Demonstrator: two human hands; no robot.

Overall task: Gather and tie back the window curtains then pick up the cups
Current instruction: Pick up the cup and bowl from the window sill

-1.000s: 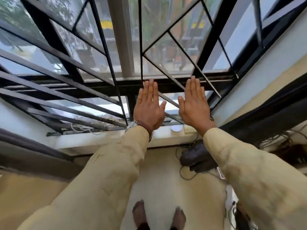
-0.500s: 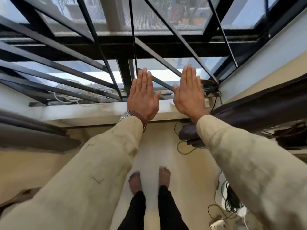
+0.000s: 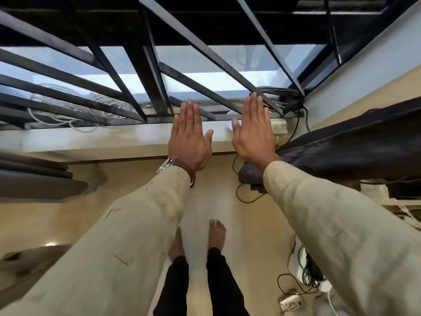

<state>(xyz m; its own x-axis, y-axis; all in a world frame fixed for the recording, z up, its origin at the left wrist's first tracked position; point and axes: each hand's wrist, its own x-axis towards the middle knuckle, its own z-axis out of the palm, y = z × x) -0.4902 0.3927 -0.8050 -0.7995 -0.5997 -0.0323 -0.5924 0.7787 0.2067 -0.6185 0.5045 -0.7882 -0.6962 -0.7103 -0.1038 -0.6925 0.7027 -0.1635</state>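
Observation:
My left hand [image 3: 189,139] and my right hand [image 3: 254,131] are stretched out flat in front of me, backs up, fingers straight and together, holding nothing. Both hover over the pale window sill [image 3: 114,137] below the black window grille [image 3: 145,71]. A dark curtain [image 3: 355,147] hangs bunched at the right, just beyond my right wrist. Another dark curtain [image 3: 38,179] lies at the left edge. A small white object [image 3: 229,119] that may be a cup shows on the sill between my hands, mostly hidden. My sleeves are beige, with a watch on the left wrist.
White cables [image 3: 75,110] coil on the sill behind the grille at left. Black cables and a white box [image 3: 279,127] sit at the sill's right end. A power strip and wires [image 3: 307,283] lie on the floor at lower right. My bare feet [image 3: 216,236] stand on beige floor.
The view has tilted downward: the window has slid up in the frame, and the floor, my feet and legs have come into sight. Both hands stay flat and held out.

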